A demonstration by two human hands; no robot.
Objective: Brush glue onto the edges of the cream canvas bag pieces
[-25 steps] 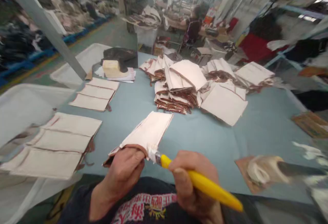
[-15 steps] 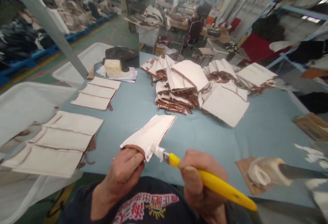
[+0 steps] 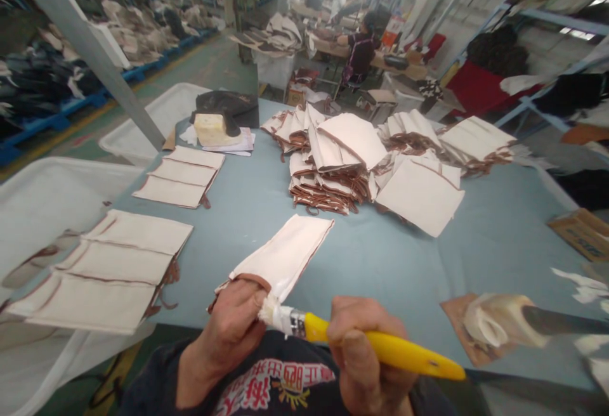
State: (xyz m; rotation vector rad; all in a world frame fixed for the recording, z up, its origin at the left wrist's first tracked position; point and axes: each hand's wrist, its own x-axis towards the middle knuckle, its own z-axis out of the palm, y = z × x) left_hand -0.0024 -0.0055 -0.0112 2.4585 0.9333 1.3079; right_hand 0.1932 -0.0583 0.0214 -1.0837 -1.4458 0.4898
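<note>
My left hand (image 3: 233,327) grips the near end of a cream cloth piece with brown edging (image 3: 285,252), which rests on the grey-blue table (image 3: 390,257) and points away from me. My right hand (image 3: 366,352) holds a yellow-handled brush (image 3: 375,346). Its white bristles (image 3: 272,312) touch the near end of the cloth piece, right beside my left fingers.
A big heap of the same cloth pieces (image 3: 361,156) fills the table's far middle. Flat rows of pieces (image 3: 114,270) lie at left and further back (image 3: 183,175). A glue-smeared pad (image 3: 495,327) sits at right. A seated person (image 3: 359,48) works far behind.
The brush has dropped lower and turned flatter, its bristles sliding along the near end of the cloth piece toward my left fingers. The camera view has steadied.
</note>
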